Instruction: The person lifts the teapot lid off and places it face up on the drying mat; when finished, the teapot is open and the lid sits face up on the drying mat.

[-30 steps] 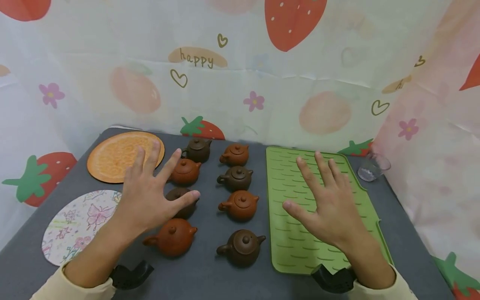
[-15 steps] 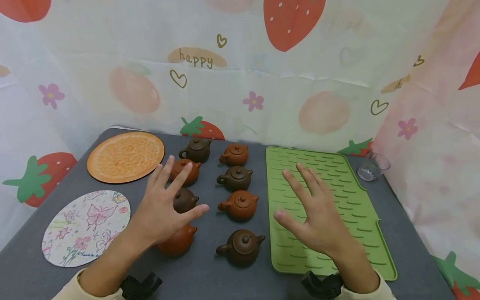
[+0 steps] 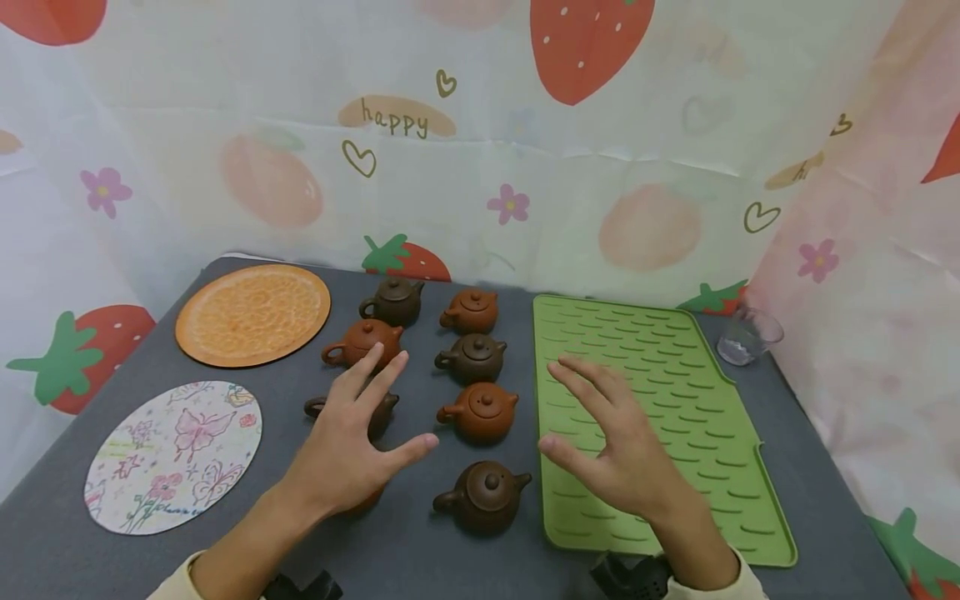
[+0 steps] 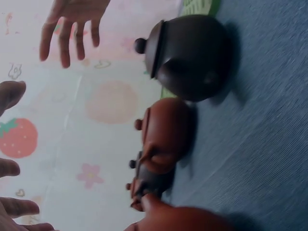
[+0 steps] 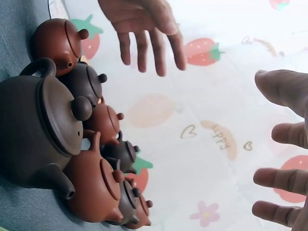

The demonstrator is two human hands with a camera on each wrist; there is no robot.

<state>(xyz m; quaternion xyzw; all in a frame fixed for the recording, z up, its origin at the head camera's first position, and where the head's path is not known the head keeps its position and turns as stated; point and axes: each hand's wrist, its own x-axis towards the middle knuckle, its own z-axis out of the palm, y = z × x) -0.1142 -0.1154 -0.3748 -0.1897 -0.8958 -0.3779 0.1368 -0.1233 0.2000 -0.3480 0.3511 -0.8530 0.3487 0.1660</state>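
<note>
My left hand hovers over the left column of teapots with fingers spread, holding nothing. Beneath it a reddish-brown teapot is mostly hidden, and a dark brown teapot is partly covered. Above the green mat my right hand hangs with fingers extended and nothing in its grasp. Between the hands, at the front of the right column, stands a dark brown teapot. Behind it are a reddish teapot, another dark one and a reddish one. In the right wrist view the dark teapot looms closest.
A green ridged mat lies on the right, with a clear glass beyond its edge. On the left are an orange round placemat and a white placemat with butterfly drawings. A printed curtain closes off the back.
Both hands have moved inward and toward me, ending nearer each other. The white placemat and the rear left teapots are now uncovered, while the front left teapot has become mostly hidden.
</note>
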